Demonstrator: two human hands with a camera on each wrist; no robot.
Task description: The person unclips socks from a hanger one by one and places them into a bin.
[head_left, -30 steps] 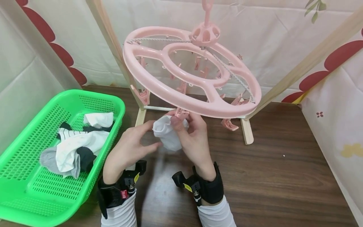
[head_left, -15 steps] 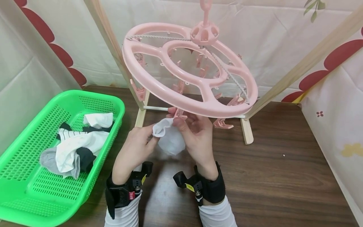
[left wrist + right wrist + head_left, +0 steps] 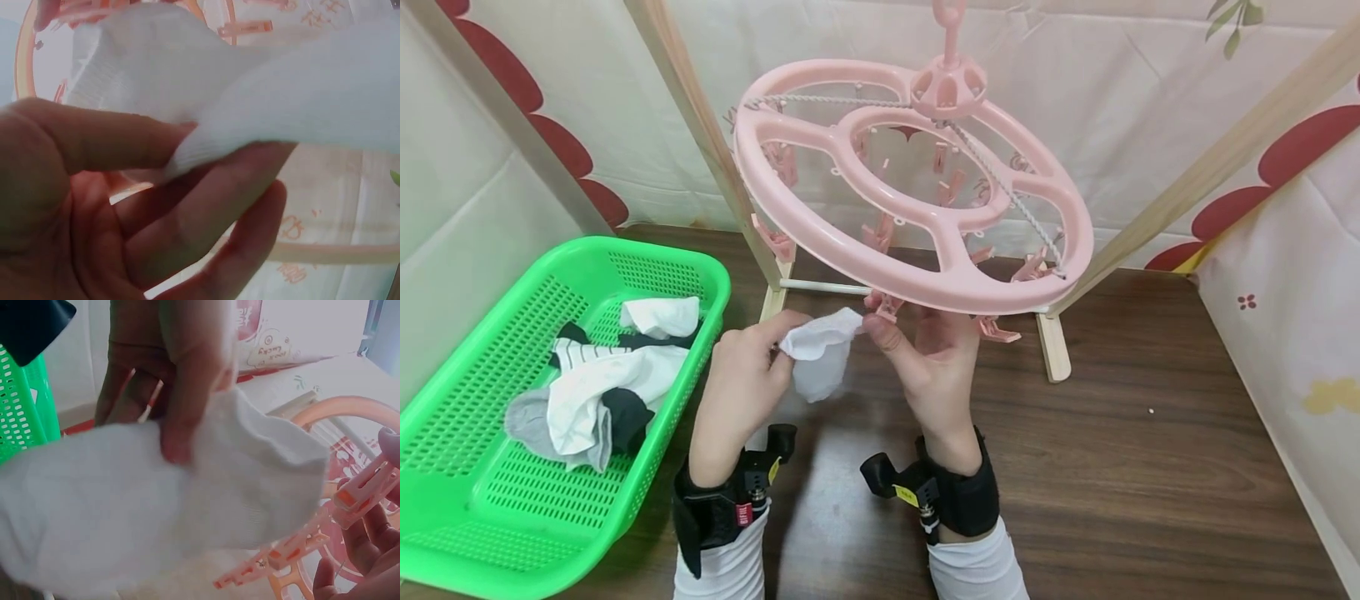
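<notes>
My left hand (image 3: 737, 383) pinches a white sock (image 3: 822, 354) between thumb and fingers, below the near rim of a round pink clip hanger (image 3: 842, 242). The left wrist view has the sock's ribbed cuff (image 3: 194, 150) under the thumb. Just to the right, my right hand (image 3: 936, 375) holds a pink clothespin (image 3: 369, 490) that hangs from the rim, its thumb on one side and fingers behind. The cuff's right end lies close to that clothespin. In the right wrist view the sock (image 3: 106, 506) spreads across the front, partly covering the hanger.
A green basket (image 3: 445, 450) on the left contains several white, grey, black and striped socks (image 3: 591, 383). Wooden posts (image 3: 1180, 183) flank the hanger, and a wooden foot (image 3: 1054, 350) stands at right. Other pink clothespins (image 3: 996, 329) dangle around the rim.
The left hand has taken the sock by its cuff and drawn it left, out from between the hands. The right hand has shifted slightly right and stays at the clothespin. The hanger has swayed a little.
</notes>
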